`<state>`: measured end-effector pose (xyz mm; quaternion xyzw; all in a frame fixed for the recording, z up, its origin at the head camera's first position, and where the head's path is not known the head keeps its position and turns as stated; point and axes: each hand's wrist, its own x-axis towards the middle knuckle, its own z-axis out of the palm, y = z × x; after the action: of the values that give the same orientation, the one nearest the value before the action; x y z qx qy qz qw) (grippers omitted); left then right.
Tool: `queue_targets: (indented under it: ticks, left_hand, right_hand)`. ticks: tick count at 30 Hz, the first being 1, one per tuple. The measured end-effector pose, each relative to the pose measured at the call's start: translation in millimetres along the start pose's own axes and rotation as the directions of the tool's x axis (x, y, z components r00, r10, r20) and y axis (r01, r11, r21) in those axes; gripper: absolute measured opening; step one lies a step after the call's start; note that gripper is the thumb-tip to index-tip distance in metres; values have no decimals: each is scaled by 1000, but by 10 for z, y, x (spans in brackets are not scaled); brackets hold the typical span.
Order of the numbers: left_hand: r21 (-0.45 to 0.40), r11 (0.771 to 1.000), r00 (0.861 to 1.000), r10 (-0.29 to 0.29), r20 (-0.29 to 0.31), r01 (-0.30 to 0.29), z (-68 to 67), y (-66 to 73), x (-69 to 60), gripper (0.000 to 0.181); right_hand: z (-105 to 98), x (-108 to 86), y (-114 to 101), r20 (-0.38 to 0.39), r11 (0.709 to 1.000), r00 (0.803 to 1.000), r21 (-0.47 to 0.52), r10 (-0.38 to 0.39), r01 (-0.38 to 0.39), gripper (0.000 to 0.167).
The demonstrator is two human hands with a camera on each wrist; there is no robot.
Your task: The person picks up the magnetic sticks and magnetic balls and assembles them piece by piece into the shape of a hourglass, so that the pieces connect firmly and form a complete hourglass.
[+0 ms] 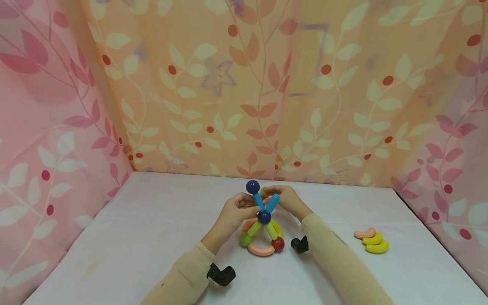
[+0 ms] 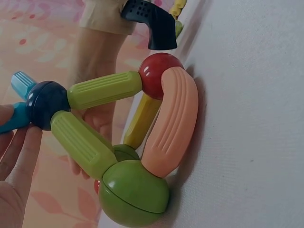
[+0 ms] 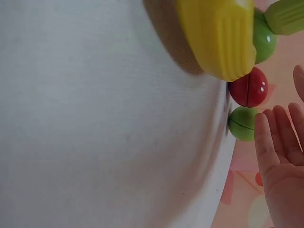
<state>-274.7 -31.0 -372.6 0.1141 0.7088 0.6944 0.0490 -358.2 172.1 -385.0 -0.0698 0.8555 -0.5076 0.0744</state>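
A frame of toy sticks and balls stands on the table. Its base joins a salmon curved stick (image 1: 261, 250), a green ball (image 2: 135, 192), a red ball (image 1: 278, 244) and a yellow curved stick (image 3: 218, 38). Two light green sticks (image 2: 105, 90) rise to a dark blue ball (image 1: 264, 217). From that ball a light blue stick (image 1: 259, 202), topped by another dark blue ball (image 1: 252, 187), and a second light blue stick (image 1: 272, 203) spread upward. My left hand (image 1: 238, 212) pinches the first light blue stick. My right hand (image 1: 287, 201), fingers fairly straight, is behind the second.
Behind the frame sit a red ball (image 3: 249, 88) and a green ball (image 3: 243, 123). Loose curved sticks lie at the right: a salmon one (image 1: 365, 233) and two yellow ones (image 1: 377, 247). Patterned cloth (image 1: 228, 127) hangs behind the white table (image 1: 114, 254).
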Motion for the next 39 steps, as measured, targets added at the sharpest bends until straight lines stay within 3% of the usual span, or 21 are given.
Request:
queue_targets:
  ticks: [5, 11, 20, 27, 30, 32, 34, 36, 39]
  left_hand:
    - [1, 1000, 1000, 5, 3, -5, 5, 3, -8, 32]
    - [33, 999, 1000, 4, -13, -3, 4, -2, -12, 30]
    - [45, 999, 1000, -18, -17, 19, 6, -7, -2, 30]
    - [14, 1000, 1000, 22, -4, -22, -8, 9, 9, 30]
    - [-21, 1000, 1000, 19, -3, -20, -9, 10, 15, 30]
    - [-27, 1000, 1000, 16, -3, -16, -8, 7, 16, 30]
    - [-26, 1000, 1000, 12, -1, -12, -3, 0, 16, 30]
    - [-19, 1000, 1000, 11, 1, -11, 6, -3, 11, 30]
    - [-7, 1000, 1000, 6, -4, -6, 14, -7, 5, 31]
  right_hand:
    - [17, 32, -40, 46, 1000, 999, 15, -20, 20, 43]
    - [32, 79, -87, 95, 999, 995, -46, -25, 29, 41]
    - [49, 156, -52, 144, 980, 985, -159, -97, 120, 34]
    - [52, 128, -70, 242, 937, 948, -230, -207, 263, 25]
    - [49, 78, -99, 231, 904, 948, -317, -219, 286, 22]
    - [34, 29, -114, 197, 890, 961, -376, -194, 257, 23]
    - [2, -23, -113, 152, 898, 977, -393, -149, 198, 24]
    - [-51, -80, -97, 97, 925, 991, -360, -92, 121, 27]
    - [-156, -175, -76, 28, 971, 999, -237, -24, 30, 33]
